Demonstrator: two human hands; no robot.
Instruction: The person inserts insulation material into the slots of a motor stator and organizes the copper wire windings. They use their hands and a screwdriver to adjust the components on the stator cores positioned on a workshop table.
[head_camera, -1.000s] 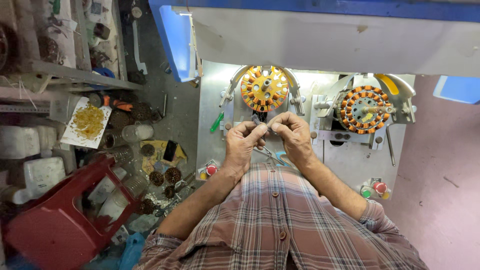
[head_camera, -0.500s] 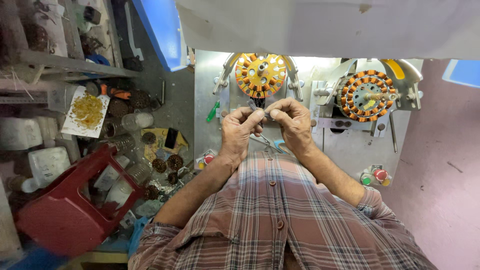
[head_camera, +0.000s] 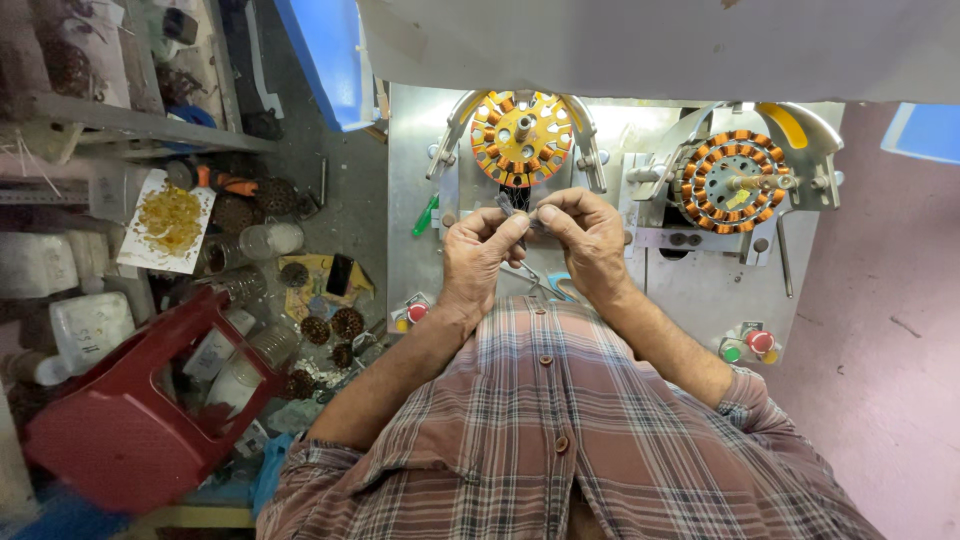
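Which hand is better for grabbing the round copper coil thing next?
Probably the right hand. The copper coil sits on its side of the bench, with nothing in between. The left hand would have to cross over. Both hands pinch a small dark piece, so one must let go first.

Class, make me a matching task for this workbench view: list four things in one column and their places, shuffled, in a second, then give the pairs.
Things:
1. yellow-and-orange wound stator
2. grey-centred wound stator
3. red plastic stool
4. green pen-like tool

Places:
A. on the floor, far left
B. in the right-hand fixture
C. just above both hands
D. on the metal plate, left of the hands

Pairs: 1-C, 2-B, 3-A, 4-D
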